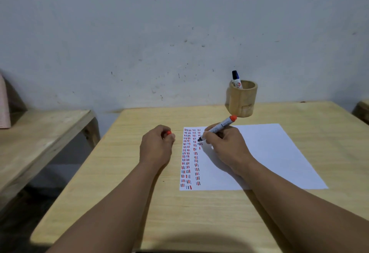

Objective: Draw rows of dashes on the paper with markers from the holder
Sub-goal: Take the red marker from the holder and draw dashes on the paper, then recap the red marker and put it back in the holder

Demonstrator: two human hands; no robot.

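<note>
Right hand [225,145] gripping marker [218,128] tip-down on paper [259,153], left hand [157,145] fisted around orange cap [169,132]

Your left hand [157,145] is curled shut around a small orange thing [169,132], probably a marker cap, and only its tip peeks out between your fingers. Your right hand [225,145] covers the middle of the marker [218,128], so you see just its dark tip and its orange end. The same hand and wrist hide part of the paper [269,153] beside the dashes [188,159], which are too small to count. In the wooden holder [242,101] behind the paper, the blue-capped marker [236,79] shows only its top, its label unreadable. Far left of the holder, a pink thing [4,103] is cut by the edge.
</note>
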